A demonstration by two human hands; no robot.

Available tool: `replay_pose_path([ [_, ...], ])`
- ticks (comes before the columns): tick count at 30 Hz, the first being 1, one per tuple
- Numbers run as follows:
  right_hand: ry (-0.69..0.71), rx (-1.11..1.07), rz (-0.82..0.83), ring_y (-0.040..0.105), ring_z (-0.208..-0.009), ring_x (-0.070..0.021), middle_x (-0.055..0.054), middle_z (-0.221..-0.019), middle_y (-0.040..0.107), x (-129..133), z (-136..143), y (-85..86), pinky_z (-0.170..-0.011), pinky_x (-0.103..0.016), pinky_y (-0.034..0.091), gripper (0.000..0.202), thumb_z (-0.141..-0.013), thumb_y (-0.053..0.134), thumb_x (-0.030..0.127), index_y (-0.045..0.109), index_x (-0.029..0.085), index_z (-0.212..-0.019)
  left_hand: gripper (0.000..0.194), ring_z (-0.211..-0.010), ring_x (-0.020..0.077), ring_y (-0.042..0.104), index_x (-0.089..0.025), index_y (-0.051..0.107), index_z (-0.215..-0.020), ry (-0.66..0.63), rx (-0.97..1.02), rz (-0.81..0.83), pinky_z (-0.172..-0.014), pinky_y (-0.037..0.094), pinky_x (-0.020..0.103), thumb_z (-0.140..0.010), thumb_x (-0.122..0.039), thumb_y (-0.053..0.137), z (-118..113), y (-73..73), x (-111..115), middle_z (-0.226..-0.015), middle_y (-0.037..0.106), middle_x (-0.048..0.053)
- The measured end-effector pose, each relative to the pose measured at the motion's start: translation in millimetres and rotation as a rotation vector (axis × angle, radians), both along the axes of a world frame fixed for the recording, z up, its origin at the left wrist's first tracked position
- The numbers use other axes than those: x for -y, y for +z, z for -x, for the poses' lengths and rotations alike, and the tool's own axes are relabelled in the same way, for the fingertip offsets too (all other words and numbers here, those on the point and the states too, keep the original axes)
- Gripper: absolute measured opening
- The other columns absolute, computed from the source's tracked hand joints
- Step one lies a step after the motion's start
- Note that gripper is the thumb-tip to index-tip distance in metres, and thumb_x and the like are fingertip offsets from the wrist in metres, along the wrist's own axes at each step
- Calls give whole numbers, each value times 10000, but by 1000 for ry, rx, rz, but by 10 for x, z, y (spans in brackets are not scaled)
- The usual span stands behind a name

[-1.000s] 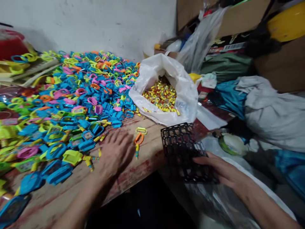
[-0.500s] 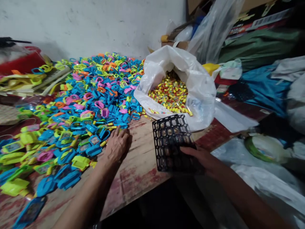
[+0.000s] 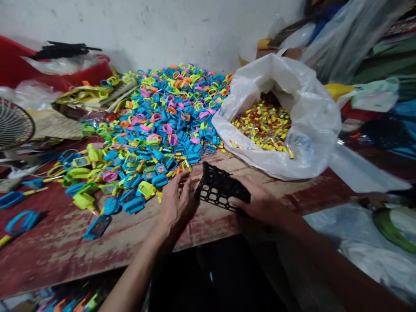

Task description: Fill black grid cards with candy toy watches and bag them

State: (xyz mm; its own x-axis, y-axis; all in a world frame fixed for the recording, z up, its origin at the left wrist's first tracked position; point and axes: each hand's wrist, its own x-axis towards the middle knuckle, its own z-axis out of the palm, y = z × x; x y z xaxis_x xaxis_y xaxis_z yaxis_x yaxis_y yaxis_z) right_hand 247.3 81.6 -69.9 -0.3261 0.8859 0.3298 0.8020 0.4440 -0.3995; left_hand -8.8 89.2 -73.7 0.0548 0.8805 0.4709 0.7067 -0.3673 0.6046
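My right hand (image 3: 256, 197) grips the right end of a black plastic grid tray (image 3: 221, 188), which is tilted above the front of the worn wooden table (image 3: 130, 234). Beside the tray's left end is my left hand (image 3: 177, 197), fingers apart and pointing forward, with nothing visible in it. A large pile of blue, green, pink and orange toy watches (image 3: 169, 112) spreads over the table ahead and to the left. Behind the tray stands an open white plastic sack (image 3: 312, 130) holding many small yellow and red pieces (image 3: 266, 125).
At the left edge are a fan (image 3: 14, 123) and a red container (image 3: 87, 73). A pale wall (image 3: 162, 30) rises behind the pile. Clear plastic bags (image 3: 367, 255) and a green roll (image 3: 390, 229) lie low on the right.
The view has turned left. The tray has gone from facing me flat to tilted over and closer to my left hand, which has drawn back from the pile's edge.
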Motion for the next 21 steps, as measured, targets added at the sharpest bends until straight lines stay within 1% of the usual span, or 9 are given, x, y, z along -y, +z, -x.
replay_pose_path([
  [2, -32, -153, -3, 560, -1137, -271, -109, -1220, 608, -47, -154, 124, -1021, -422, 432, 499, -910, 480, 514, 536, 193, -1288, 313, -1068, 203, 649, -176, 569, -1220, -56, 4, -22, -956, 505, 355, -973, -279, 407, -90, -7, 116, -1175, 682, 93],
  [4, -121, -214, -33, 555, -1155, -277, -109, -1245, 601, -31, -323, 236, -1038, -432, 421, 490, -914, 460, 511, 530, 200, -1286, 317, -1180, 238, 589, -193, 586, -1220, -178, -62, -39, -1036, 456, 401, -938, -295, 484, -223, -24, 174, -1227, 663, 88],
  [7, -225, -115, -73, 554, -1159, -313, -131, -1248, 601, 112, -583, 286, -1024, -465, 426, 521, -890, 508, 517, 520, 196, -1301, 496, -1392, 350, 364, -206, 558, -1312, -337, -325, -48, -1149, 298, 543, -867, -418, 612, -420, -104, 163, -1422, 534, 100],
  [9, -237, 8, -84, 560, -1145, -327, -143, -1246, 601, 247, -751, 229, -990, -473, 444, 544, -884, 532, 512, 504, 187, -1319, 566, -1426, 371, 301, -229, 499, -1388, -381, -493, -35, -1156, 247, 588, -876, -449, 599, -484, -189, 137, -1495, 452, 106],
  [11, -237, 128, -114, 568, -1100, -325, -150, -1206, 610, 379, -896, 128, -945, -467, 460, 551, -902, 527, 512, 492, 181, -1341, 495, -1411, 343, 344, -265, 504, -1386, -382, -565, -17, -1141, 280, 569, -915, -408, 550, -470, -274, 152, -1493, 459, 90],
  [13, -239, 241, -146, 561, -1043, -320, -151, -1152, 610, 483, -997, 16, -895, -456, 470, 576, -903, 537, 533, 496, 181, -1357, 438, -1389, 325, 382, -271, 534, -1356, -346, -586, -19, -1116, 317, 549, -930, -371, 525, -391, -334, 228, -1474, 485, 77],
  [16, -206, 373, -134, 533, -987, -318, -157, -1127, 588, 561, -1055, -134, -846, -452, 473, 684, -829, 612, 623, 533, 185, -1349, 420, -1346, 325, 430, -262, 568, -1314, -250, -595, -54, -1087, 336, 549, -910, -376, 554, -219, -378, 388, -1432, 533, 72],
  [18, -144, 413, -127, 514, -1016, -330, -171, -1158, 572, 562, -1050, -221, -892, -497, 449, 784, -762, 639, 703, 559, 171, -1332, 421, -1327, 324, 450, -260, 573, -1306, -216, -614, -91, -1075, 344, 546, -904, -382, 564, -117, -399, 460, -1404, 560, 72],
  [21, -45, 411, -123, 459, -1144, -369, -199, -1258, 532, 520, -1027, -340, -991, -586, 361, 964, -691, 616, 806, 514, 150, -1390, 433, -1323, 316, 458, -247, 561, -1316, -217, -647, -126, -1054, 368, 519, -905, -382, 562, -28, -434, 491, -1404, 561, 74],
])
